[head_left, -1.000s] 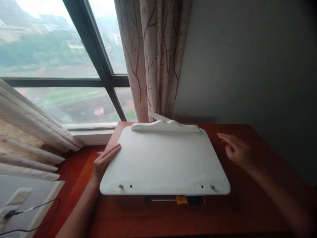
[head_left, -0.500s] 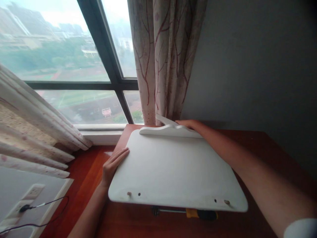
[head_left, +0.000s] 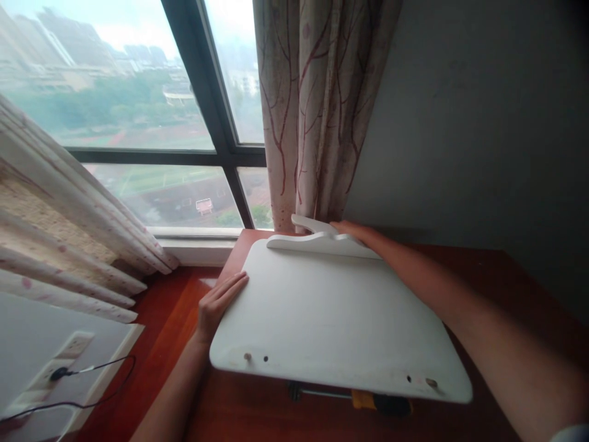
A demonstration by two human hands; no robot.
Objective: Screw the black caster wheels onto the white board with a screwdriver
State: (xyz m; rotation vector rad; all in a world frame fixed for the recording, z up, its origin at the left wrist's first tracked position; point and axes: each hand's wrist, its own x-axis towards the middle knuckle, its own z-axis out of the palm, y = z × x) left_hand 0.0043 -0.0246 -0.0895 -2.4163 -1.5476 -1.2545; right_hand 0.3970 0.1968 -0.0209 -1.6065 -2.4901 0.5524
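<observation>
A white board (head_left: 340, 313) with rounded corners lies over the tabletop. Two pegs and two dark holes line its near edge, and a wavy white rail (head_left: 322, 244) runs along its far edge. My left hand (head_left: 219, 305) grips the board's left edge, fingers stretched together along it and thumb hidden. Reaching over the right side, my right hand (head_left: 352, 229) is closed behind the rail at a slanted white piece (head_left: 310, 224); its fingertips are mostly hidden. Beneath the near edge shows a screwdriver (head_left: 363, 399) with a yellow and black handle, partly covered.
The red-brown table (head_left: 478, 270) meets a grey wall on the right. A patterned curtain (head_left: 317, 123) hangs beyond the table by the window (head_left: 184, 196). At the lower left, a black plug (head_left: 59, 373) with a cable sits in a wall socket strip.
The view has shifted, so the whole scene sits slightly farther right. Both hands keep their places on the board and behind the rail.
</observation>
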